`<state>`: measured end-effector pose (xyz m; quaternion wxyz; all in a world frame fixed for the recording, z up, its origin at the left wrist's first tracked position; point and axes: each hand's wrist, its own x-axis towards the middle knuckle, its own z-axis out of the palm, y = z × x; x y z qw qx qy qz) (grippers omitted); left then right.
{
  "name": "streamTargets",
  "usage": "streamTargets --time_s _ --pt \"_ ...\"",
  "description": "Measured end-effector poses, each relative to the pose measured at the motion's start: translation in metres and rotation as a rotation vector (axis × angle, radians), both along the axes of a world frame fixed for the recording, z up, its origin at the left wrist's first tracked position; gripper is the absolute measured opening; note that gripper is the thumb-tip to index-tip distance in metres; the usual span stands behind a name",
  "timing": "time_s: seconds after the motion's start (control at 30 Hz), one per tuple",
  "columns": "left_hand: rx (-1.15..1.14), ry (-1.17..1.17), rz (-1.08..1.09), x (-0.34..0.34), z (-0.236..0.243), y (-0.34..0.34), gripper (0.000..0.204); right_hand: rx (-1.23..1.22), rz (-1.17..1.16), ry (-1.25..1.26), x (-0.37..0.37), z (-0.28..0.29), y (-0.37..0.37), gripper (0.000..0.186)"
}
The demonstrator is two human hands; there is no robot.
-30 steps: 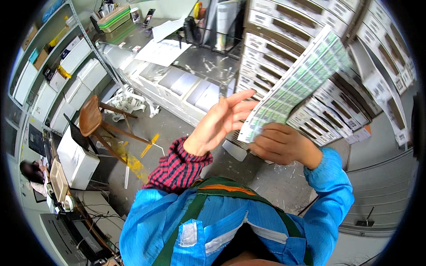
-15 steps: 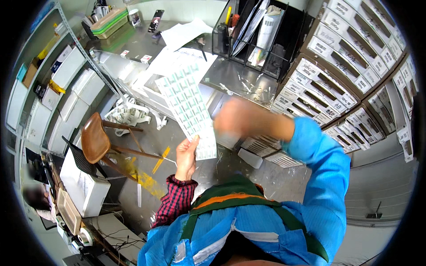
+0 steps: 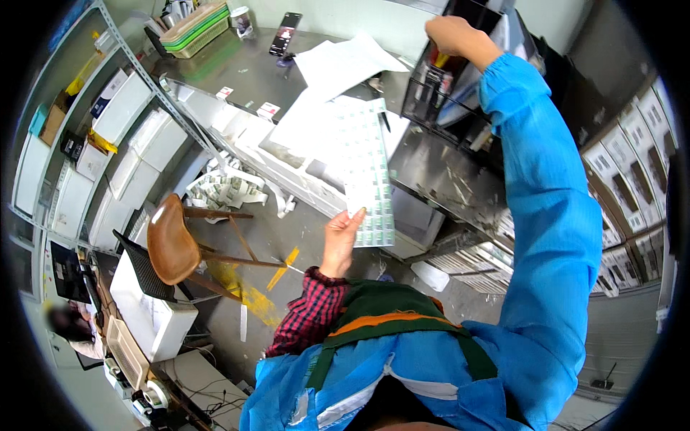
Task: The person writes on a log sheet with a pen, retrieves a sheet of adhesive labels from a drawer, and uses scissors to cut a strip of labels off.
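My left hand point(image 3: 341, 243) pinches the lower left edge of a long sheet of labels point(image 3: 372, 179), white with rows of small green prints. The sheet's far end lies in front of white papers on the desk. At the far right, my right hand point(image 3: 454, 36) is stretched over a black mesh desk organizer point(image 3: 424, 108). Its fingers are closed around the upper end of a slim yellow, pen-like thing point(image 3: 440, 60) standing in the organizer; its exact kind is not clear. A red-topped item point(image 3: 446, 80) stands close beside it.
White papers point(image 3: 345, 65), a phone point(image 3: 285, 34), a cup point(image 3: 242, 21) and stacked baskets point(image 3: 194, 32) are on the metal desk point(image 3: 237, 75). Labelled boxes point(image 3: 618, 179) fill the right. A brown chair point(image 3: 172, 233) and discarded label strips point(image 3: 230, 188) are at left. A person point(image 3: 68, 323) sits far left.
My right hand has moved away from the label sheet, up and right to the organizer. The left hand still holds the sheet, now more upright. The view has shifted.
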<state>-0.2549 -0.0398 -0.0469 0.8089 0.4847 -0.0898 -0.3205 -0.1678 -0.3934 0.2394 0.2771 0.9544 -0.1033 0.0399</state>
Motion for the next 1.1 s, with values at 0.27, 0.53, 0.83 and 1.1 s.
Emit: streamTargets --time_s 0.27,0.53,0.83,1.1 --pt "-0.044 0.237 -0.218 0.055 -0.03 -0.003 0.023 -0.07 -0.32 0.334 0.045 -0.006 0.021 0.031" --pt "-0.09 0.423 -0.544 0.087 -0.01 0.002 0.027 -0.188 0.037 0.257 0.01 0.009 -0.014 0.012" --pt "-0.078 0.326 -0.717 0.082 -0.006 -0.006 0.031 -0.256 -0.035 0.14 -0.002 -0.008 -0.041 0.01" --pt "0.021 0.045 -0.771 0.064 0.02 -0.02 0.028 -0.115 -0.292 0.124 0.006 0.056 -0.012 0.017"
